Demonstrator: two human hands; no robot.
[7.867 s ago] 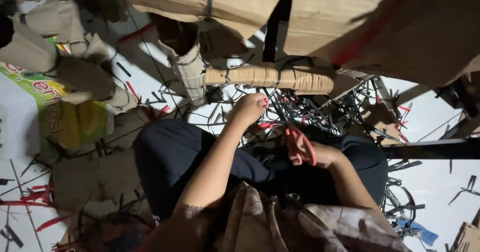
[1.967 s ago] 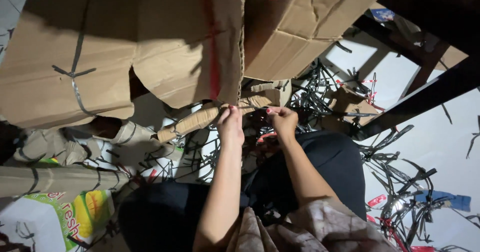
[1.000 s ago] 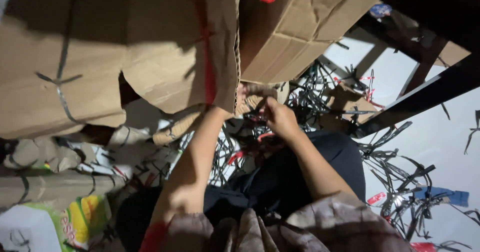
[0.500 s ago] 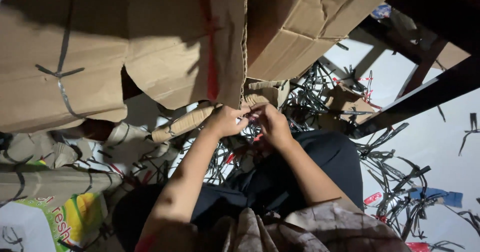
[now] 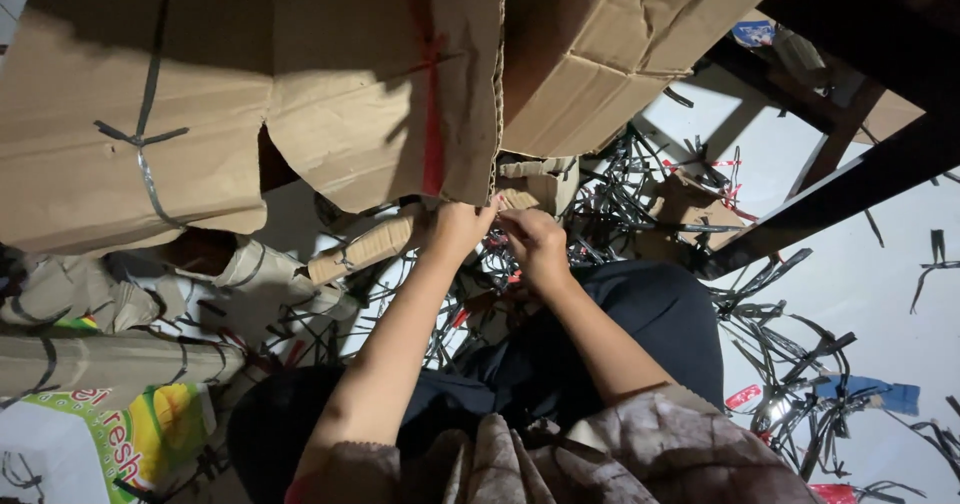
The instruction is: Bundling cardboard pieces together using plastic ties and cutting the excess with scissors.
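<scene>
We look down on a big cardboard box point(image 5: 380, 84) with a red stripe, and both our hands meet right under its lower edge. Our left hand point(image 5: 458, 229) curls its fingers around the end of a rolled cardboard tube point(image 5: 365, 248) that sticks out just below the box; our right hand point(image 5: 535, 242) pinches at the same spot, though what it grips we cannot tell. The tube looks light, stiff yet crushable, best held near its end. Black plastic straps point(image 5: 790, 334) litter the floor right of the box.
</scene>
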